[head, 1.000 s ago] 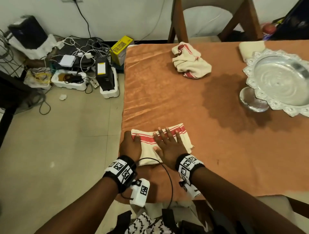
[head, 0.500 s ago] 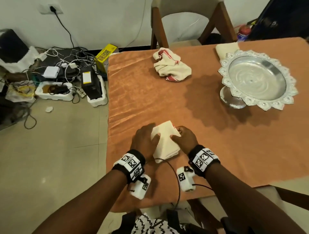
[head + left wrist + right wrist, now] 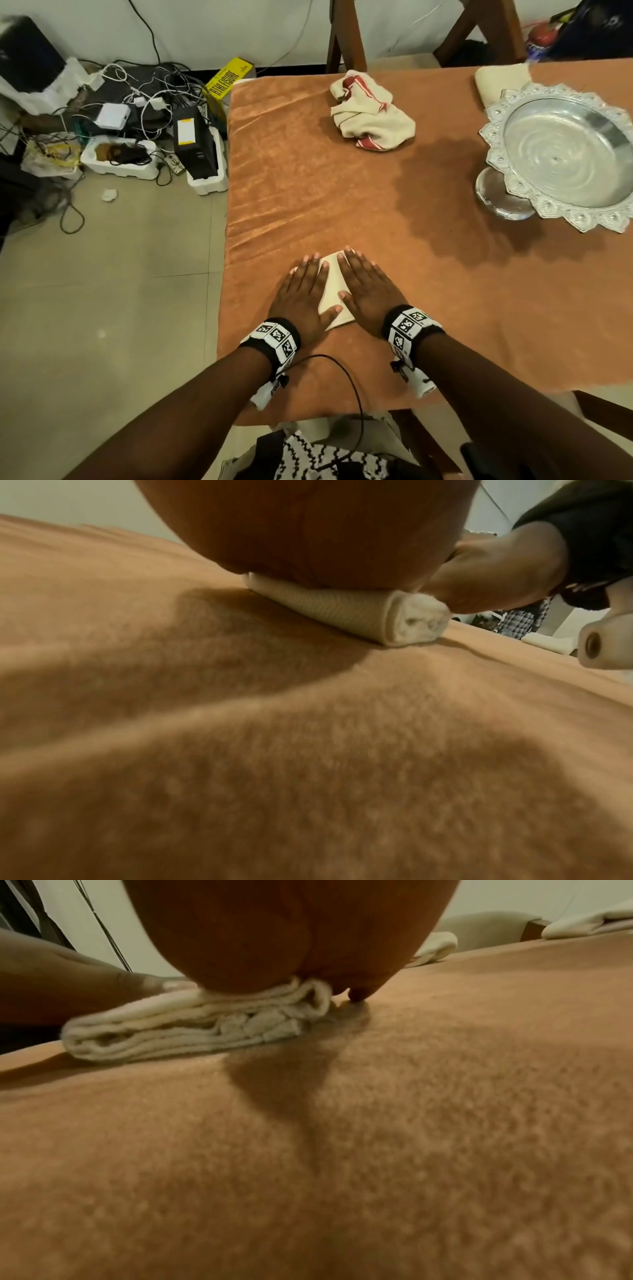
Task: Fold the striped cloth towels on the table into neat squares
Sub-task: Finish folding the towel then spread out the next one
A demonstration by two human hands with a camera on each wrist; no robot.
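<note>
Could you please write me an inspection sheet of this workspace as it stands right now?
Surface: table under an orange cloth, dark patch mid-table.
Job's things: folded towel pressed flat; crumpled striped towel at the far edge, unfolded.
Clutter: silver pedestal tray; cream cloth behind it.
Grippers: left hand and right hand flat on the folded towel.
Cables: black wire off the left wrist.
Surroundings: floor electronics; wooden chair.

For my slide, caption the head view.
Both hands, left hand and right hand, press flat on a folded towel; a crumpled striped towel waits across the table.
</note>
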